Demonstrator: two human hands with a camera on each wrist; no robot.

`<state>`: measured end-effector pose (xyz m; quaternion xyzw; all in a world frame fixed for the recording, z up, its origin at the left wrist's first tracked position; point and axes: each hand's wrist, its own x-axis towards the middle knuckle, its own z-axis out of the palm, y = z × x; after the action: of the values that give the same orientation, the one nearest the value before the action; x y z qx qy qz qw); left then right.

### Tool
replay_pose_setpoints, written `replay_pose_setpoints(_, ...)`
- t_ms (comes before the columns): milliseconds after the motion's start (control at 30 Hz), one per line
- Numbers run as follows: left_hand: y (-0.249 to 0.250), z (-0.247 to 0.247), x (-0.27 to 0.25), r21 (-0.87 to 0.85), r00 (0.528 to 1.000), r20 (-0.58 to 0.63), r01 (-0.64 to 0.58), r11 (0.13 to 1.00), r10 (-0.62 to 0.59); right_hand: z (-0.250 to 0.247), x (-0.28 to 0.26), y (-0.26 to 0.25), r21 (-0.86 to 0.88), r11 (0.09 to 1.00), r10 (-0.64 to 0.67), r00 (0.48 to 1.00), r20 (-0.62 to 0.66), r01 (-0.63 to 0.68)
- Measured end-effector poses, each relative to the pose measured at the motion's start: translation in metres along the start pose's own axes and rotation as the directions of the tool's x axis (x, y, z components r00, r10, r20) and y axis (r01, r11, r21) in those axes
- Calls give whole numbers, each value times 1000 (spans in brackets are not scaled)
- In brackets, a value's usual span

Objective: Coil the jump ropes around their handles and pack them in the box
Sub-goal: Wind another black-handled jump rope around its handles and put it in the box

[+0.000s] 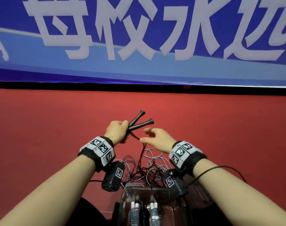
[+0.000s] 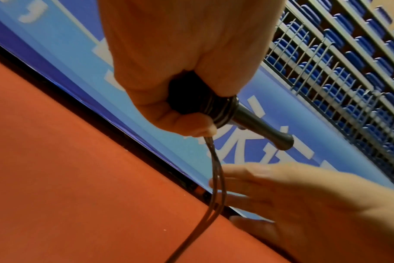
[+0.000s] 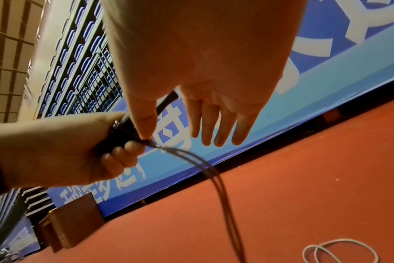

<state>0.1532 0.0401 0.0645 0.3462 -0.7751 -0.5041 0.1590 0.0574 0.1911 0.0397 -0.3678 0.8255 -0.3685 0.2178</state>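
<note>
My left hand grips two dark jump-rope handles together, their flared ends pointing up and right. A few turns of dark rope are wound round the handles just beyond my fist. The doubled dark rope hangs from the fist to the floor. My right hand is beside it with straight fingers, its thumb tip touching the rope near the left fist. A clear box near my knees holds jump ropes with grey-and-white handles.
Loose grey and dark ropes lie tangled on the red floor in front of the box. A blue banner stands across the far edge. A brown wooden block stands at the left by the banner.
</note>
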Motion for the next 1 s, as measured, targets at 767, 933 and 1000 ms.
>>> replay_pose_setpoints(767,10,-12,-11,648,919,-181,-156,745,351,-29,-19,-43,-393,838,-463,875,-143,379)
replay_pose_setpoints(933,11,4,-20,839,881,58,-298,455,470,-31,-15,-41,-322,870,-447,874,-191,375)
replay_pose_setpoints(1000,10,9,-23,830,869,151,-370,417,471,-32,-12,-38,-296,887,-417,891,-180,355)
